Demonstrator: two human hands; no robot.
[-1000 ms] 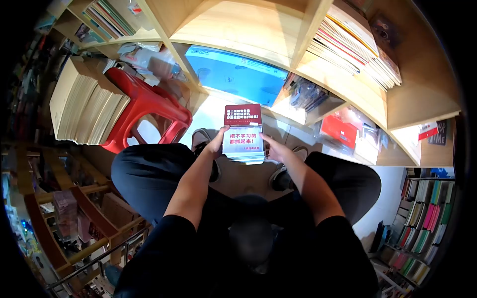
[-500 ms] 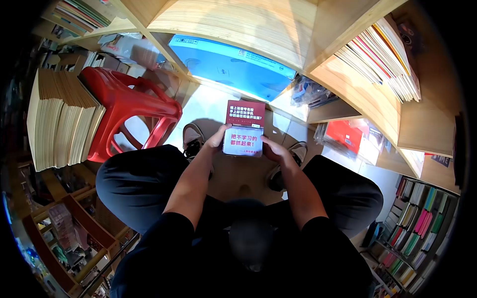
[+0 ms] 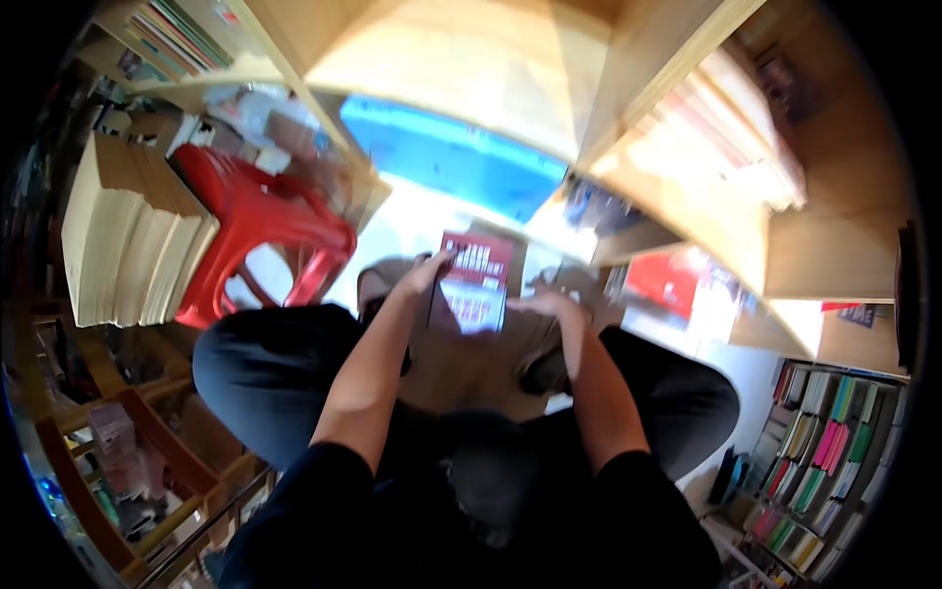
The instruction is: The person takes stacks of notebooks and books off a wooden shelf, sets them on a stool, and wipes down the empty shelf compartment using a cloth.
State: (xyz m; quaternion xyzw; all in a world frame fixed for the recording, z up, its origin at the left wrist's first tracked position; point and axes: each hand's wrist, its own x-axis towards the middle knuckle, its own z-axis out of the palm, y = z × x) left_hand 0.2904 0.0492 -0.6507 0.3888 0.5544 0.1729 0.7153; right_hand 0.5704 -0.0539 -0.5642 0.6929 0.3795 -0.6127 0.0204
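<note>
A dark red booklet (image 3: 475,257) with white lettering lies between my hands, above the cardboard-coloured surface at my feet. Below its red part is a white booklet or cover (image 3: 469,308) with reddish print; blur hides whether they are separate pieces. My left hand (image 3: 428,271) grips the left edge, with the thumb over the red part. On the other side, my right hand (image 3: 551,302) has its fingers stretched out flat towards the right edge, and whether they touch it is unclear.
To the left, a red plastic stool (image 3: 265,221) bears a thick stack of paper or books (image 3: 132,236). Ahead are wooden shelves (image 3: 422,44) with a blue box (image 3: 451,152) beneath. A red packaged item (image 3: 662,283) lies at right, near a shelf of colourful books (image 3: 834,442).
My right hand has loosened from the booklets and spread its fingers. My left hand has moved up along the left edge. The booklets now appear slightly lower and tilted, and the view has shifted and blurred.
</note>
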